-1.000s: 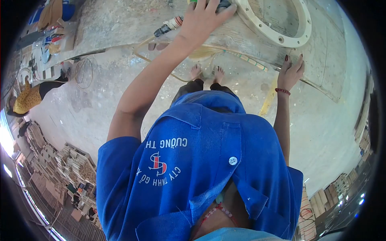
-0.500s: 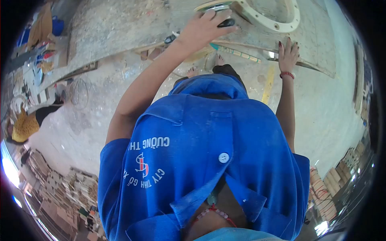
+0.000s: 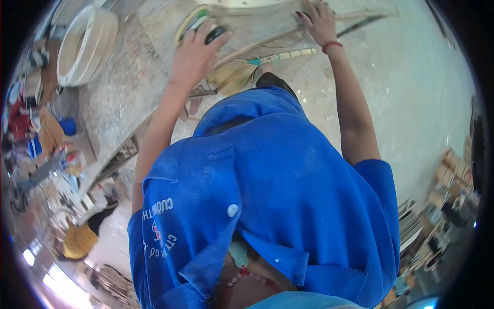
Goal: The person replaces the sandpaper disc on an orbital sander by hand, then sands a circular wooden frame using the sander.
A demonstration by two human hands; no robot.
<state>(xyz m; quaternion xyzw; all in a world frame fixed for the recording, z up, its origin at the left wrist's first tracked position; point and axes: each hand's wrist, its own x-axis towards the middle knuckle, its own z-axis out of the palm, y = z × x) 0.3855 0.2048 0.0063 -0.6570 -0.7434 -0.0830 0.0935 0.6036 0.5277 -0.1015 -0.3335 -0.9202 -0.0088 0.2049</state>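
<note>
We see a broad bare stretch of counter between the round sander-like tool and the white ring stack at far left, wide enough for a hand to pass; the stack blocks the way beyond; the left grip sits over the tool, closing that spot; between it and the right grip we find only a narrow strip, bounded ahead by another pale ring; below the counter's edge, a broom obstructs the gap; right of us, floor lies open.
</note>
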